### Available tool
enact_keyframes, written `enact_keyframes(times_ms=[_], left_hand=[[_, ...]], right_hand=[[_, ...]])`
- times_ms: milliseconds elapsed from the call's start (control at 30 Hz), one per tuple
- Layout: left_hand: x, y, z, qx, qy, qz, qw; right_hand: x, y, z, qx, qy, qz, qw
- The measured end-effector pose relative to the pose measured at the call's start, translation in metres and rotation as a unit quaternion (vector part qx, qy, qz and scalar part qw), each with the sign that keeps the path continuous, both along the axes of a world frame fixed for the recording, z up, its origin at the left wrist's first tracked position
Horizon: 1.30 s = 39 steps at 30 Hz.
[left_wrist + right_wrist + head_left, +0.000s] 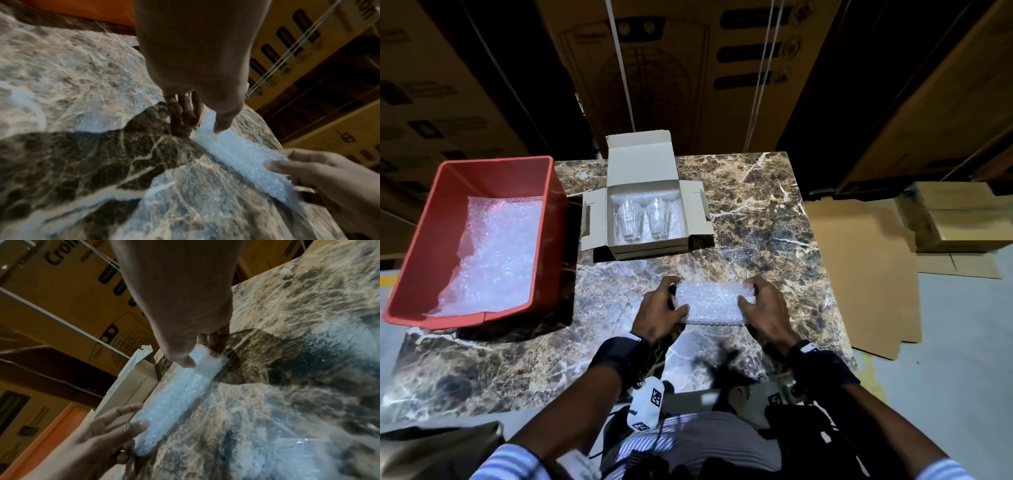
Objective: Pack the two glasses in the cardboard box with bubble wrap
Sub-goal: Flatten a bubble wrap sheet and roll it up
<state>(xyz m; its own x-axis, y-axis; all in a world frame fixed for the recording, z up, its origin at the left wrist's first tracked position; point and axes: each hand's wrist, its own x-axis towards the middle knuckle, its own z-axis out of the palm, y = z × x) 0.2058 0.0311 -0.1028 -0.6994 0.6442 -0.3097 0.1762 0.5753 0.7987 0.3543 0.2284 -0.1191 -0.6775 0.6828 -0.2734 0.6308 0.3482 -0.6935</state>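
The open cardboard box [645,249] stands at the back middle of the marble table [756,205], its lid up. Two clear glasses [631,219] [659,217] lie side by side inside it on bubble wrap. Nearer to me, a folded strip of bubble wrap [710,305] lies across the table. My left hand [678,296] pinches its left end between thumb and fingers, and my right hand [748,293] pinches its right end. The left wrist view shows my left hand [202,123] on the strip [236,151]. The right wrist view shows my right hand [200,356] gripping the strip [180,394].
A red plastic bin [424,240] with more bubble wrap [493,253] sits at the table's left. Flat cardboard sheets [859,274] and stacked cartons [959,219] lie on the floor to the right. Large cartons [688,68] rise behind the table.
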Motion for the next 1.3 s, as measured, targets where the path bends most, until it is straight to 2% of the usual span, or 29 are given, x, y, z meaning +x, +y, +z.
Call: enact_keyframes(times_ms=[167, 267, 367, 433, 533, 633, 833, 967, 1300], left_hand=[[-0.002, 0.002, -0.008, -0.054, 0.163, -0.092, 0.981], [-0.002, 0.004, -0.007, -0.054, 0.256, -0.174, 0.949], [0.004, 0.008, -0.009, -0.064, 0.297, -0.253, 0.919], [0.008, 0.009, -0.015, -0.079, 0.303, -0.284, 0.906], [0.014, 0.007, -0.023, -0.098, 0.296, -0.308, 0.899], [0.017, 0.004, -0.029, -0.099, 0.291, -0.305, 0.901], [0.024, 0.005, -0.031, -0.111, 0.283, -0.281, 0.91], [0.029, 0.003, -0.036, -0.169, 0.277, -0.293, 0.899], [0.031, -0.008, -0.053, -0.172, 0.267, -0.287, 0.904]], right_hand=[[-0.002, -0.007, 0.001, 0.108, -0.073, 0.028, 0.991], [-0.005, -0.012, 0.004, 0.172, -0.084, 0.055, 0.98], [-0.008, -0.023, 0.008, 0.231, -0.074, 0.088, 0.966], [-0.01, -0.033, 0.008, 0.246, -0.055, 0.125, 0.96], [-0.012, -0.045, -0.001, 0.237, 0.019, 0.189, 0.953], [-0.009, -0.055, -0.02, 0.218, 0.04, 0.21, 0.952], [0.003, -0.067, -0.049, 0.244, 0.029, 0.219, 0.944], [0.004, -0.072, -0.051, 0.264, -0.017, 0.212, 0.941], [0.011, -0.064, -0.053, 0.295, -0.082, 0.217, 0.927]])
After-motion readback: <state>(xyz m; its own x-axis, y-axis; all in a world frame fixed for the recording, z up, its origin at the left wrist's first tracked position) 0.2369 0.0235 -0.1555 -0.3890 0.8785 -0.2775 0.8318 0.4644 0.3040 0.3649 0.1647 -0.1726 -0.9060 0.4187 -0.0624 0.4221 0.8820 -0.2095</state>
